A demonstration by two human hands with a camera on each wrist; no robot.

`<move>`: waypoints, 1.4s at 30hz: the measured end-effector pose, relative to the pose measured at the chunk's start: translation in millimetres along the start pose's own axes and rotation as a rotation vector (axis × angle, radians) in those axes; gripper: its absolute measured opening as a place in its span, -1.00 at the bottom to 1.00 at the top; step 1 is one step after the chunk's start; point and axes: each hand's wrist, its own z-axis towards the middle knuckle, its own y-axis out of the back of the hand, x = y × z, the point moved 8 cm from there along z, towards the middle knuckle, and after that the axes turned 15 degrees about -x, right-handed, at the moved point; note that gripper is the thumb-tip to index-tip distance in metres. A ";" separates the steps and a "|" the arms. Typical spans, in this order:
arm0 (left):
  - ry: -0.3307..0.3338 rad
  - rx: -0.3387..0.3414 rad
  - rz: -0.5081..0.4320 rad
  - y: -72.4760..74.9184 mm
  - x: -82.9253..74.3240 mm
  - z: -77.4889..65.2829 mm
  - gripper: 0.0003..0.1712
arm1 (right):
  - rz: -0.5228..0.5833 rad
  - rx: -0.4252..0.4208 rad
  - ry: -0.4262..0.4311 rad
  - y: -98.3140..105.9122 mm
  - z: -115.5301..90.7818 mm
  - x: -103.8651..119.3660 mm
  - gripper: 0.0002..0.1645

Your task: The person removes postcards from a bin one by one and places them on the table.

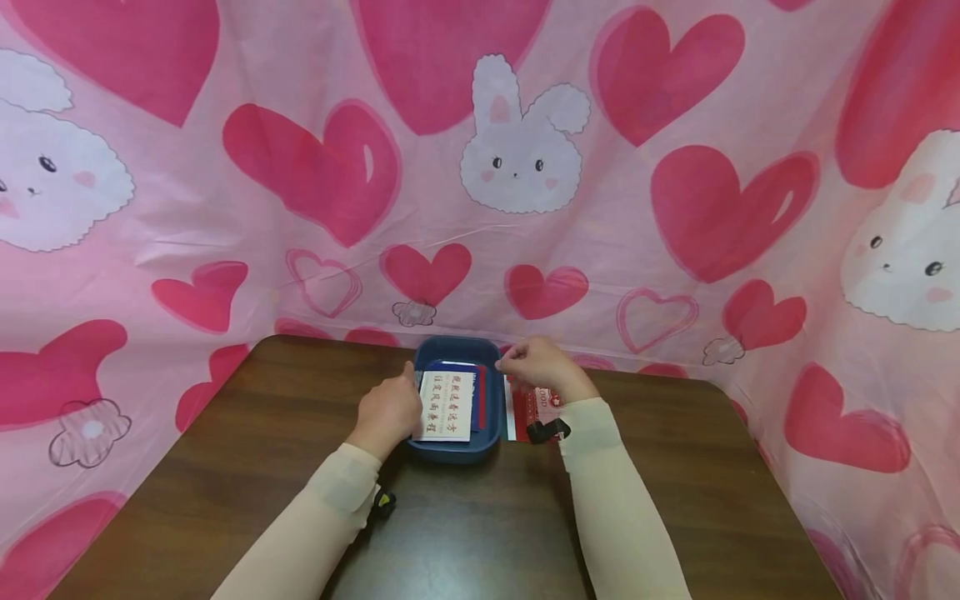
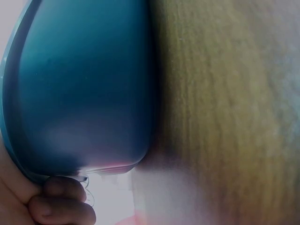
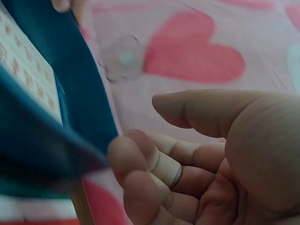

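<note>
A dark blue plastic bin [image 1: 453, 456] stands at the back middle of the table. In it lies a white card [image 1: 447, 407] printed with Chinese characters, over flat blue and red pieces [image 1: 481, 392]. My left hand [image 1: 388, 411] grips the bin's left rim; in the left wrist view its fingers [image 2: 65, 201] curl at the bin's corner. Close by the right rim is my right hand [image 1: 547, 367], its fingers loosely bent. In the right wrist view nothing lies between its thumb and fingers [image 3: 140, 192], which overlap the bin's rim corner.
A red and white printed sheet [image 1: 522, 410] lies on the table right of the bin, partly under the right wrist. Behind the brown wooden table [image 1: 450, 533] hangs a pink curtain [image 1: 420, 192] with hearts and rabbits, close to the bin's far side.
</note>
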 end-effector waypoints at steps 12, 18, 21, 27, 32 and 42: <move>-0.008 -0.008 -0.037 0.4 0.4 0.8 0.12 | -0.096 0.109 -0.073 -68.0 15.1 45.6 -0.33; -0.007 -0.007 -0.035 1.1 0.5 1.2 0.05 | -0.312 0.112 -0.057 -91.3 22.1 47.5 -0.57; -0.009 -0.006 -0.038 1.6 0.3 1.4 0.06 | -0.389 0.107 -0.044 -99.5 25.3 45.9 -0.62; -0.013 -0.008 -0.040 2.6 0.4 0.5 -0.03 | -0.436 0.114 -0.057 -106.6 28.4 41.8 -0.64; -0.016 -0.008 -0.039 2.5 0.5 0.5 0.04 | -0.483 0.077 -0.051 -107.2 26.8 41.5 -0.43; -0.009 -0.025 -0.043 3.5 1.0 0.9 -0.16 | -0.576 0.000 0.042 -104.1 26.1 48.4 -0.31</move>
